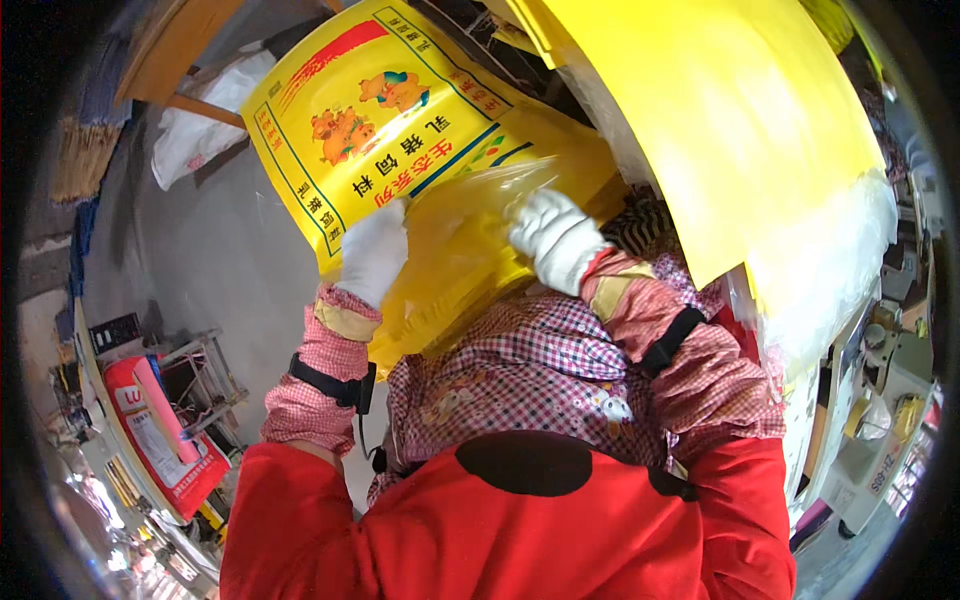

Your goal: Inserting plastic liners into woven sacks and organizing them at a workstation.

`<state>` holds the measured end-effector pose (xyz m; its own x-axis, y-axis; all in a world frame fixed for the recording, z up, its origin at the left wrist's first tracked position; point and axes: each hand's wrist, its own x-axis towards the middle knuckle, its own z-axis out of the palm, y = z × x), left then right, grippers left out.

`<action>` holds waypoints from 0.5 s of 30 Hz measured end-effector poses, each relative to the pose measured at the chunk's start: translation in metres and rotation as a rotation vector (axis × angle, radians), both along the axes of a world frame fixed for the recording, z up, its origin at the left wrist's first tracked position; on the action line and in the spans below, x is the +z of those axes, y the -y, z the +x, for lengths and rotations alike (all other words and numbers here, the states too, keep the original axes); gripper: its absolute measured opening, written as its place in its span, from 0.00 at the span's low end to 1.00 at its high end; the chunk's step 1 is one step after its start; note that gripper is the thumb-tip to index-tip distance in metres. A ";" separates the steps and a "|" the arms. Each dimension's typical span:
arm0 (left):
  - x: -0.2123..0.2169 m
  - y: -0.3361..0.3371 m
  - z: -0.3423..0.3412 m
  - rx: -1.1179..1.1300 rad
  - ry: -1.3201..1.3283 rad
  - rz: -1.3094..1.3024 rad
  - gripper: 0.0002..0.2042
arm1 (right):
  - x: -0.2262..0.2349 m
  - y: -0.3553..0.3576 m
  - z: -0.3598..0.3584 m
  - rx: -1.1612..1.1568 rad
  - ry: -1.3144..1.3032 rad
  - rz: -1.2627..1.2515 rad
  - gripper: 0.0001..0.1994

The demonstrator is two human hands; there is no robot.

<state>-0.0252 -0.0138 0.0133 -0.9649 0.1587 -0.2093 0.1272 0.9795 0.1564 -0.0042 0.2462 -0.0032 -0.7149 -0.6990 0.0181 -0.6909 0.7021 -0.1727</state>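
A yellow printed plastic bag [300, 160] with cartoon pigs lies spread in front of me, over my lap. Across its near part stretches a clear plastic film [470, 200], with more yellow sheet [430, 290] under it. My left hand [375, 252], in a white glove, is closed at the bag's left edge, its fingertips pressed together on the film's left end. White-gloved too, my right hand [555, 240] curls its fingers at the film's right end; they are slightly blurred. Checked sleeve covers and black wrist straps are on both arms.
A stack of yellow bags [720, 110] with clear plastic edges [830, 270] hangs over at the right. A wooden frame [180, 50] and a white sack [210, 120] are at the far left. A red package [165, 430] lies at the near left.
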 end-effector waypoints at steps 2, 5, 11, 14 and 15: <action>-0.001 -0.009 -0.007 -0.059 0.023 -0.017 0.10 | -0.070 0.011 0.000 -0.079 0.523 0.289 0.13; -0.006 0.001 0.000 -0.098 -0.004 0.095 0.10 | -0.073 0.011 0.000 0.281 0.638 0.518 0.19; -0.054 -0.008 0.034 -0.186 -0.070 0.228 0.17 | -0.094 -0.004 -0.002 0.182 0.709 0.575 0.20; -0.088 -0.023 0.065 -0.304 -0.087 0.208 0.19 | -0.103 -0.012 -0.002 0.066 0.737 0.556 0.21; -0.087 -0.033 0.075 -0.491 -0.183 -0.079 0.19 | -0.104 -0.015 -0.002 0.036 0.743 0.545 0.21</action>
